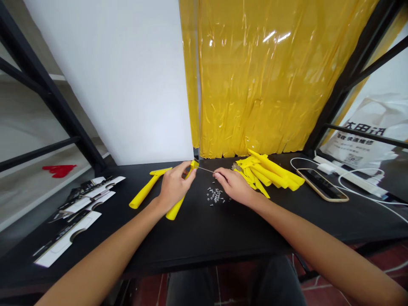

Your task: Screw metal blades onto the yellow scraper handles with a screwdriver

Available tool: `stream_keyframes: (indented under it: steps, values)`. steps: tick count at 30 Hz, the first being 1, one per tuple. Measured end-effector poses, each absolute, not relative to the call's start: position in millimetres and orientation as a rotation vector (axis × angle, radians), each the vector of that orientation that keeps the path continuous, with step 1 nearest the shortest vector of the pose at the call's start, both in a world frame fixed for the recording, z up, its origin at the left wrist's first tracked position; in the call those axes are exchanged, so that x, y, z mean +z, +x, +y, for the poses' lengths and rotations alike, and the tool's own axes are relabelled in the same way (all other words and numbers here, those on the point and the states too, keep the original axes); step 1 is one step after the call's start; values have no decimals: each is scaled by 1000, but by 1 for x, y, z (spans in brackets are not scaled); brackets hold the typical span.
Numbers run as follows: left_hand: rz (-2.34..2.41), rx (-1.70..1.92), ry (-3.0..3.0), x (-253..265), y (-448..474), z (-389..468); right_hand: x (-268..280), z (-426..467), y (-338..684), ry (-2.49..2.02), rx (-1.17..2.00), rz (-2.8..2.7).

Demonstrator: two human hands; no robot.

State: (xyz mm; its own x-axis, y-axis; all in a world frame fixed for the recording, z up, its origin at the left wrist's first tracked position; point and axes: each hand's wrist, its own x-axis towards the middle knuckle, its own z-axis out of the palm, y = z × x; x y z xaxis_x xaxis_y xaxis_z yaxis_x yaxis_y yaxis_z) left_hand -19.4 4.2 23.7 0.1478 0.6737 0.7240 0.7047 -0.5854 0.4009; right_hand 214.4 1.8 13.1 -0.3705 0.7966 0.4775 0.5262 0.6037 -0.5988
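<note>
My left hand (174,186) is closed around a yellow plastic handle (175,209), whose lower end slants toward me on the black table. The handle's small head pokes out above my fingers. My right hand (235,185) grips a screwdriver (205,169); only its thin metal shaft shows, pointing left with the tip at the yellow head. My palm hides the screwdriver's grip. Small loose screws and nuts (216,196) lie scattered beside my right hand. Left of my left hand rests another yellow T-shaped handle (142,194).
Yellow parts (274,172) are piled right of my right hand. Beyond them lie a phone (322,184), a power strip (350,176) and white cables. White-and-black card pieces (72,238) lie at the left. A white panel (127,85) and yellow plastic curtain (270,85) stand behind.
</note>
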Motion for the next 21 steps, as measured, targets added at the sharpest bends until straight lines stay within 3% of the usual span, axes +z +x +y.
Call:
stream_keyframes:
  steps: [2, 5, 7, 12, 16, 18, 21]
  values:
    - [-1411, -1433, -2330, 24, -18, 3, 12, -1, 213, -1111, 270, -2098]
    - [-1407, -1476, -2353, 25, -16, 0, 12, -2, 212, -1090, 342, -2103]
    - [-1399, -1517, -2379, 24, -16, -1, 13, -2, 211, -1043, 580, -2007]
    - [-1328, -1534, -2373, 23, -18, 0, 16, -1, 209, -890, 1518, -1542]
    - [-1257, -1467, -2306, 21, -20, 1, 17, -1, 211, -732, 1920, -1351]
    - [-1242, -1415, -2307, 21, -21, 3, 16, 0, 212, -739, 1949, -1360]
    - [-1316, -1377, -2331, 22, -25, 11, 16, 4, 215, -795, 1746, -1549]
